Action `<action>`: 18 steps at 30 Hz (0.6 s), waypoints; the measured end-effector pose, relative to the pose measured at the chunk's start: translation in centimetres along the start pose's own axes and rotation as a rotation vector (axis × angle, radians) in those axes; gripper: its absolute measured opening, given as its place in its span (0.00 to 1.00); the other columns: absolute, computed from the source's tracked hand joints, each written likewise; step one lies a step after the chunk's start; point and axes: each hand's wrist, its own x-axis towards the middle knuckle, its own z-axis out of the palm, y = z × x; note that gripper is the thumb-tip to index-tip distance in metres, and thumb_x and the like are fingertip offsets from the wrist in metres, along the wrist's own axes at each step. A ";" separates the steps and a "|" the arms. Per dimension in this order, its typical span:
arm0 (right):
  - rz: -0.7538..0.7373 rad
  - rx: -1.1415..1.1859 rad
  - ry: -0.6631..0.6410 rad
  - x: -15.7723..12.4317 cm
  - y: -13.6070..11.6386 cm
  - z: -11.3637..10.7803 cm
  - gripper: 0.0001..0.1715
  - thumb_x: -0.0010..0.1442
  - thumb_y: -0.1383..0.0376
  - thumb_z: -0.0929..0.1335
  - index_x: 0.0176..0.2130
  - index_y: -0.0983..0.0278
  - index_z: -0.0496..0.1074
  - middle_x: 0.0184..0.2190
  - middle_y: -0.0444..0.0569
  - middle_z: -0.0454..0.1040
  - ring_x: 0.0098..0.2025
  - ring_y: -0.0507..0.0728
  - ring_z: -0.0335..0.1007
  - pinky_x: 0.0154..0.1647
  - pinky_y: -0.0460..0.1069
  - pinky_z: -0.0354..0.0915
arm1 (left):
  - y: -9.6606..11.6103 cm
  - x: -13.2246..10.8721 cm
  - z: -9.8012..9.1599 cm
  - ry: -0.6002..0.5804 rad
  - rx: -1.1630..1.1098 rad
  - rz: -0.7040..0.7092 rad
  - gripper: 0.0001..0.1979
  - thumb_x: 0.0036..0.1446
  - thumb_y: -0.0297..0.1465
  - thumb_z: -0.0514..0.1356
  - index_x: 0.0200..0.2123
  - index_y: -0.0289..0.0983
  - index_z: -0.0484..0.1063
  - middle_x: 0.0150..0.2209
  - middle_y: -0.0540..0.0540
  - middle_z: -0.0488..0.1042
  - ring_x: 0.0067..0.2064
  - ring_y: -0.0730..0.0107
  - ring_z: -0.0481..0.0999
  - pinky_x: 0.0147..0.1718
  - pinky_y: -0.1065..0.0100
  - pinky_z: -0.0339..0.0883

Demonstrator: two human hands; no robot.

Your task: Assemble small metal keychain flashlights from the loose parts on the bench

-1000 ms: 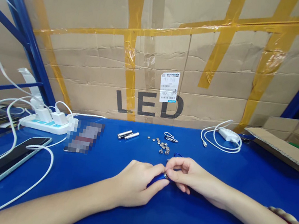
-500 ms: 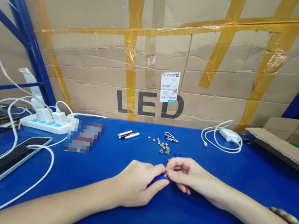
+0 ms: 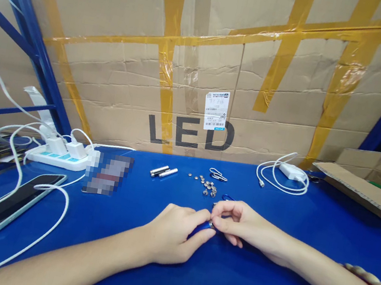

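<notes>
My left hand [image 3: 179, 234] is closed around a small blue tube [image 3: 202, 226] with a shiny metal end, and its thumb and forefinger press along the sides. Most of the tube is hidden by the fingers. At that metal end my right hand [image 3: 235, 221] is pinched shut, its fingertips touching the tip. Whether a separate small part sits between them is too small to tell. Just beyond the right hand lies a blue cord loop [image 3: 228, 198]. Farther back are several small round metal pieces [image 3: 209, 185], a pale cord loop [image 3: 218, 173] and silver tubes [image 3: 168, 173].
On the left are a phone [image 3: 10, 204] with white cables over it, a power strip [image 3: 57, 157] and a blurred-out flat object [image 3: 109, 176]. A white adapter [image 3: 292, 171] with coiled cable lies back right, near an open carton [image 3: 362, 190]. A large cardboard box [image 3: 123, 81] walls the back.
</notes>
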 end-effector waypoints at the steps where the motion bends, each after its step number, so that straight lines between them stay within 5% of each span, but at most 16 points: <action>1: -0.003 -0.002 -0.001 0.0 0.0 0.0 0.21 0.45 0.52 0.73 0.28 0.66 0.68 0.17 0.38 0.62 0.17 0.44 0.54 0.16 0.40 0.51 | 0.0 0.0 0.0 0.003 0.003 0.002 0.11 0.62 0.33 0.46 0.37 0.36 0.65 0.31 0.47 0.74 0.30 0.69 0.74 0.28 0.72 0.63; 18: 0.015 -0.001 0.004 0.0 -0.2 0.1 0.22 0.43 0.51 0.73 0.28 0.66 0.68 0.16 0.37 0.62 0.17 0.44 0.53 0.17 0.41 0.51 | -0.1 0.0 0.0 0.016 0.001 0.012 0.10 0.62 0.33 0.47 0.36 0.37 0.65 0.30 0.47 0.74 0.30 0.69 0.74 0.28 0.72 0.64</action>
